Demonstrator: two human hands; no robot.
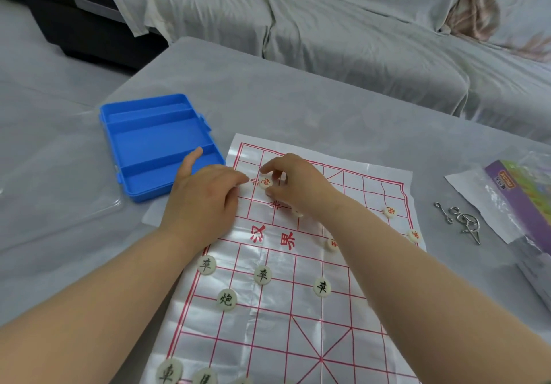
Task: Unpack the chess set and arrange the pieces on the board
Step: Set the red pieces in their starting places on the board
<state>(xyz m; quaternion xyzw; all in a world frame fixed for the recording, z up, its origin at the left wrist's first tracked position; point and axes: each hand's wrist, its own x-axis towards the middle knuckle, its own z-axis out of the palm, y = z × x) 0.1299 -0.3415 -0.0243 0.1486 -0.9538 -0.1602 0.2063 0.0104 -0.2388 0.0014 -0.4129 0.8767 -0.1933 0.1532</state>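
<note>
Red-marked piece [265, 182] at the far left of the board [283, 339], pinched in the grip of the right hand [298, 184]. Left hand [202, 202], grip released, lies flat on the board's edge just beside it. Black-marked pieces [262, 275] stand nearer. Open blue case [155, 145] lies to the left on the surface [298, 100].

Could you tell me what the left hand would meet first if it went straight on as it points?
Most likely the red-marked piece the right hand pinches, just ahead of the left hand; depth is unclear.
</note>
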